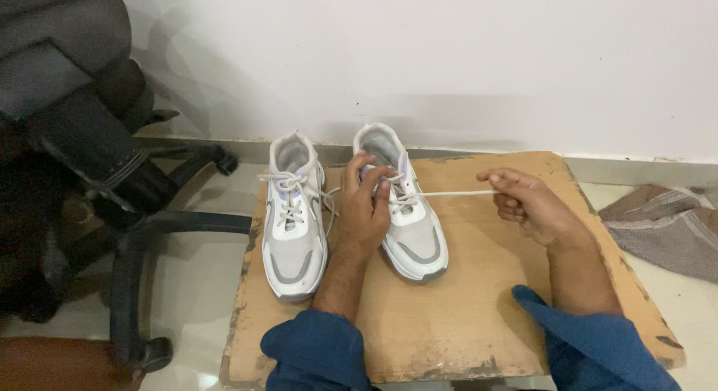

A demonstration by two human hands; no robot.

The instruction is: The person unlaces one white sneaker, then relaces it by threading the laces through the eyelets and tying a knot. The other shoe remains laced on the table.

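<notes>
Landmark: a worn wooden table [464, 316], low, with chipped edges; all places below are told from it.
Right shoe: a white and grey sneaker [407, 211] stands on the far middle part of the table, toe toward the person; its opening is toward the wall.
Left hand: the left hand [364, 204] lies on the tongue side of this sneaker, fingers bent and pressing near the eyelets; it seems to hold the shoe steady against the pull.
Right hand: the right hand [527, 200] is above the right part of the table, fingers closed in a pinch on the end of a white lace [456, 193].
Lace: it runs tight and nearly level from the eyelets of the sneaker to the pinching fingers; the tension is probably why the other hand presses down.
Second shoe: the matching sneaker [294, 219] stands at the left edge of the table, just beside the first one, not touching it as far as I can tell; its lace is tied loosely.
Containers: no box or bag on the table; the shoe openings look empty, but the inside is dark.
Around the table: a black office chair [90, 151] to the left on the floor; a grey striped cloth [666, 226] to the right on the floor; a white wall [449, 54] behind.
Sleeves: blue sleeves [314, 353] cover both forearms at the near edge.
</notes>
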